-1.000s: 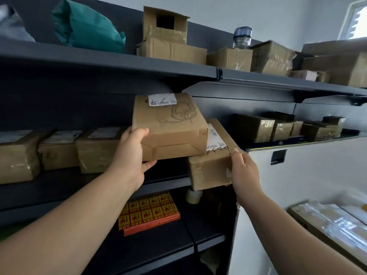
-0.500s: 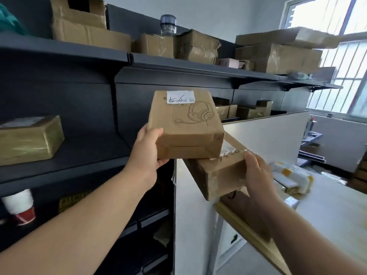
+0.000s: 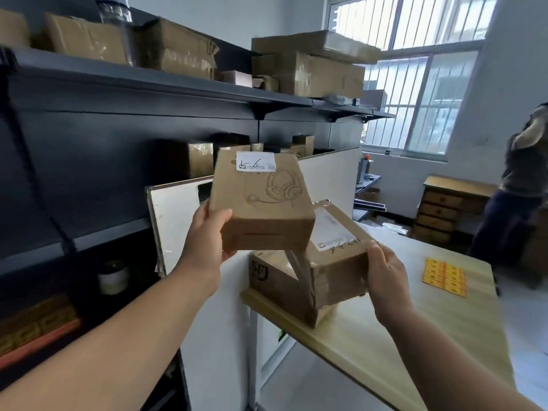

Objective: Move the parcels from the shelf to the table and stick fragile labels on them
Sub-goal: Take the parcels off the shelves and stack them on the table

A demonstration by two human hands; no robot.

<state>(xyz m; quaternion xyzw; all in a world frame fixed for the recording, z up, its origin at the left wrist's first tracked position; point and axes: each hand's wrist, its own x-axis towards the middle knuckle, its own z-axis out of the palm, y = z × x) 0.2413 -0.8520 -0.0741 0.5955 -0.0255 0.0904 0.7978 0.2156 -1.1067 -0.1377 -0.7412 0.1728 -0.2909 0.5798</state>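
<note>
Left hand (image 3: 207, 244): clasped on the near left corner of the headset box (image 3: 261, 203), thumb on top, fingers underneath. Held in the air, top face tilted toward the camera, white sticker at the far edge.

Right hand (image 3: 385, 271): clasped on the right end of the taped parcel (image 3: 335, 262), thumb at the top edge, fingers out of sight. Held tilted, lower than and to the right of the left hand, with the far corner under the headset box. Touching or apart there: cannot tell.

Directly below the right hand's load: SF carton (image 3: 272, 283), standing on the near left corner of the table (image 3: 415, 336). Contact between taped parcel and SF carton: cannot tell.

Beyond the right hand, flat on the table: yellow labels (image 3: 444, 275), well apart from all three parcels.

Left of and above the left hand: dark shelf (image 3: 178, 87), loaded with cardboard parcels (image 3: 308, 72) on the top level. Just behind the left hand: white board (image 3: 175, 215), upright at the shelf end. Below and left of the left hand, on a lower level: pale jar (image 3: 114, 277).

Far right of the right hand: another person (image 3: 519, 179) beside wooden drawers (image 3: 450, 209).
</note>
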